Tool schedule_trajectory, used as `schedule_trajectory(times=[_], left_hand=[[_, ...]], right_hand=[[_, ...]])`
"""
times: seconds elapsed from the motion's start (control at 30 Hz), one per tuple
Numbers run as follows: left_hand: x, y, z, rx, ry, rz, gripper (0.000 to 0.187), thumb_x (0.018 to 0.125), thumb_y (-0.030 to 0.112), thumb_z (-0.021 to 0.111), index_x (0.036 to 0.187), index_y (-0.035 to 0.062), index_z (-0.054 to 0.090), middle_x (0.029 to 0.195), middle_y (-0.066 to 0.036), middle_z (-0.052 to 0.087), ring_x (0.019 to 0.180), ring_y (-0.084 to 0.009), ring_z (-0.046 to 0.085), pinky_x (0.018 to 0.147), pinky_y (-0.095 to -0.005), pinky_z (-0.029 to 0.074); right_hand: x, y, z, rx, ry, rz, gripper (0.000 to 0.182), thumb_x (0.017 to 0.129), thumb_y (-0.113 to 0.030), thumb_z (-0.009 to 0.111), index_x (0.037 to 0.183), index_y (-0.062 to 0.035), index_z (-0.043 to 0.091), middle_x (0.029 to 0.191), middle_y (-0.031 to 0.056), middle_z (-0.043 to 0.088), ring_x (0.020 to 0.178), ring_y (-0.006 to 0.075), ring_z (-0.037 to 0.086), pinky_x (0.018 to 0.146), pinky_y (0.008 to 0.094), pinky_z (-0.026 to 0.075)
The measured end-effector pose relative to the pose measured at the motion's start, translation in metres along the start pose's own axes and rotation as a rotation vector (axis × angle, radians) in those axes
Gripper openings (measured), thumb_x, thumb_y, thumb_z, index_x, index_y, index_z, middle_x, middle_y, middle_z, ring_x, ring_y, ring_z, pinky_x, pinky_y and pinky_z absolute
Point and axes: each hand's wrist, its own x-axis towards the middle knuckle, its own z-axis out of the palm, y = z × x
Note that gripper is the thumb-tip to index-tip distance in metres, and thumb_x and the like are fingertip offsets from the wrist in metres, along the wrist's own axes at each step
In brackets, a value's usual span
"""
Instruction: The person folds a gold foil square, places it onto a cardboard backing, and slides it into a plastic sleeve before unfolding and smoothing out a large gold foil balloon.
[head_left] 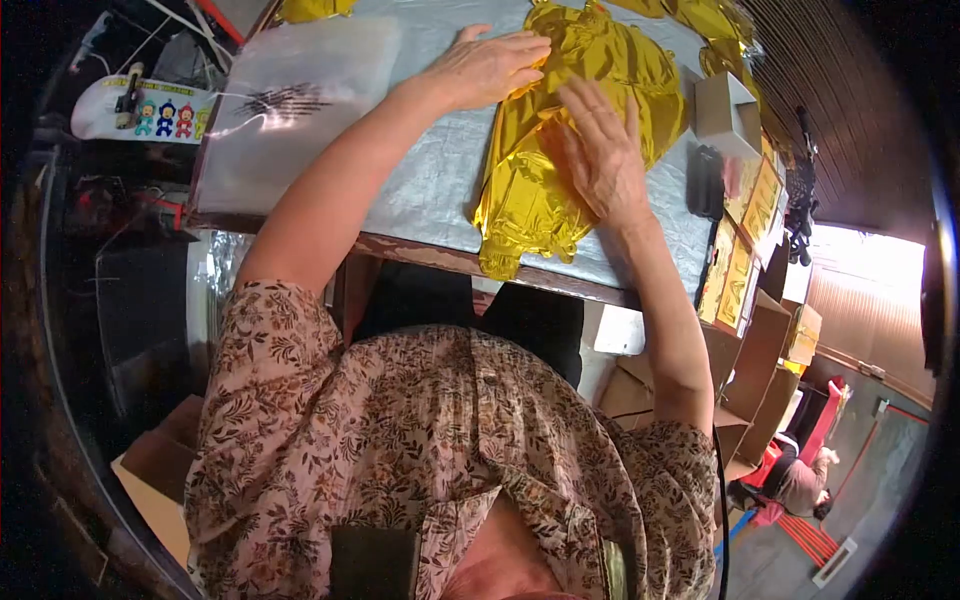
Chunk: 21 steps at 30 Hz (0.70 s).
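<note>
Crumpled, shiny gold foil (pixel 535 190), looking like flat foil balloons, lies on a table (pixel 425 185) covered in silvery sheeting. Its near end, with small tabs, reaches the table's front edge. My left hand (pixel 490 68) rests at the foil's left edge, fingers stretched out and fingertips on it. Over the middle of the foil is my right hand (pixel 607 165), fingers spread and slightly bent, the palm turned toward the foil. Neither hand appears to grip anything. Parts of the foil are hidden beneath the hands.
Clear plastic bags (pixel 300 75) lie on the left of the table. At its right stand a small open box (pixel 727 112), a black object (pixel 706 180) and boxes with gold pictures (pixel 738 285). A person (pixel 803 478) is at the far lower right.
</note>
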Motion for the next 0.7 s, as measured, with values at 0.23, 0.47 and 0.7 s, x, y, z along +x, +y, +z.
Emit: schedule_trajectory(times=[0.23, 0.47, 0.7], left_hand=[[0.003, -0.001, 0.006, 0.039, 0.027, 0.009, 0.046, 0.108, 0.034, 0.046, 0.15, 0.0153, 0.051, 0.159, 0.0, 0.046, 0.146, -0.0147, 0.042, 0.12, -0.0526, 0.023], [-0.011, 0.021, -0.028, 0.251, 0.106, 0.186, 0.039, 0.1, 0.032, 0.057, 0.129, 0.0059, 0.061, 0.139, -0.011, 0.056, 0.132, -0.028, 0.051, 0.101, -0.0535, 0.038], [0.002, 0.004, -0.012, -0.062, 0.068, 0.082, 0.03, 0.1, 0.03, 0.055, 0.12, 0.0095, 0.064, 0.14, -0.008, 0.056, 0.133, -0.0257, 0.052, 0.096, -0.0554, 0.042]], right_hand=[[-0.002, -0.038, -0.004, 0.199, -0.353, -0.276, 0.044, 0.102, -0.017, 0.055, 0.145, -0.0088, 0.055, 0.151, 0.0074, 0.054, 0.143, 0.0293, 0.047, 0.124, 0.0523, 0.023], [-0.022, -0.054, -0.018, 0.374, -0.436, -0.268, 0.047, 0.101, -0.02, 0.058, 0.147, -0.0087, 0.054, 0.153, 0.008, 0.053, 0.142, 0.0275, 0.049, 0.124, 0.0485, 0.028], [-0.027, -0.053, -0.041, 0.668, -0.408, -0.06, 0.035, 0.105, -0.022, 0.054, 0.132, -0.0029, 0.066, 0.135, 0.0139, 0.067, 0.134, 0.0341, 0.057, 0.124, 0.0528, 0.025]])
